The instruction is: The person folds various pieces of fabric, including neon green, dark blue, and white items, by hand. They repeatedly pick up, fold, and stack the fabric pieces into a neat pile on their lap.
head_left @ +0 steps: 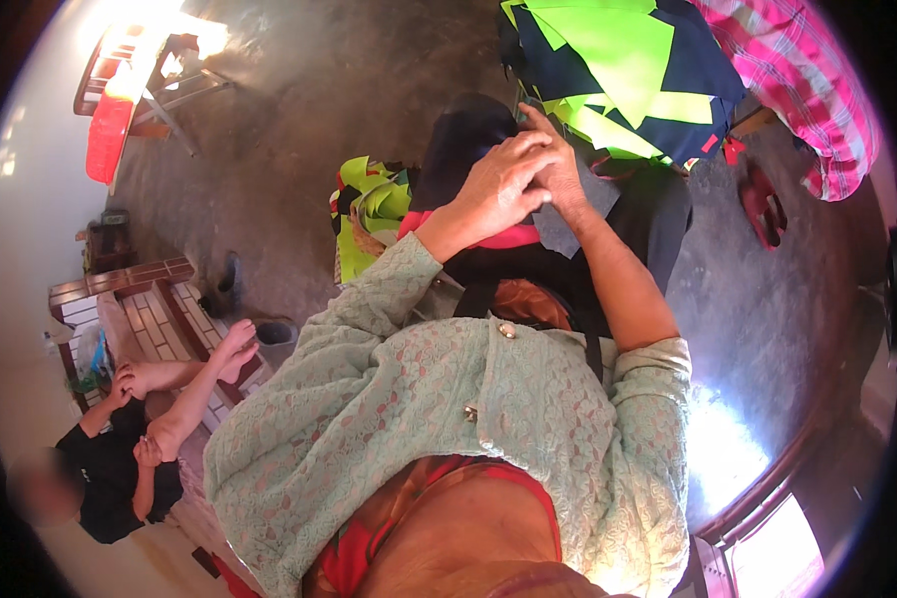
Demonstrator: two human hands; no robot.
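My left hand (498, 186) and my right hand (560, 167) meet above my lap, the left fingers bent and overlapping the right hand. Both look closed; what lies between them, if anything, is hidden. One right finger reaches up past the left knuckles. Dark navy cloth (465, 140) lies just beyond and beside my left hand. Below the wrists shows a strip of red-pink cloth (513, 237). Just ahead of my right hand is a pile of neon yellow-green and navy fabric pieces (618, 60).
More yellow-green pieces (374, 204) are heaped left of my lap. Pink plaid cloth (802, 80) hangs at the far right, above a dark red sandal (764, 204) on the floor. Another person (135, 453) sits at left, near a dark bucket (276, 334).
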